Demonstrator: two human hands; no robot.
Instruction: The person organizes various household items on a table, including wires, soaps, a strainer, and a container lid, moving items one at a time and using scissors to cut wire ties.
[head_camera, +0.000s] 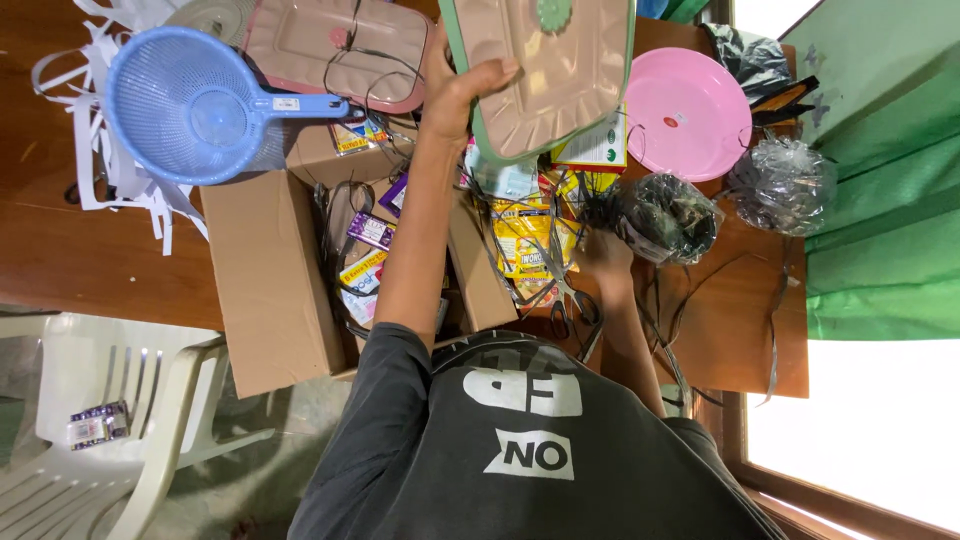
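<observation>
A blue plastic strainer (190, 105) lies over white paper strips (100, 150) near the wooden table's (90, 260) far edge, beside an open cardboard box (270, 290) of small packets. A pink round plate (690, 112) sits near a crumpled clear bag (780, 185); a white plastic chair (120, 410) stands alongside.

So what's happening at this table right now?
A person in a dark shirt leans over a wooden table. One hand holds up a green-rimmed beige tray; the other hand rests among yellow packets beside scissors. An open cardboard box of packets, a blue strainer and a pink plate lie around.
</observation>
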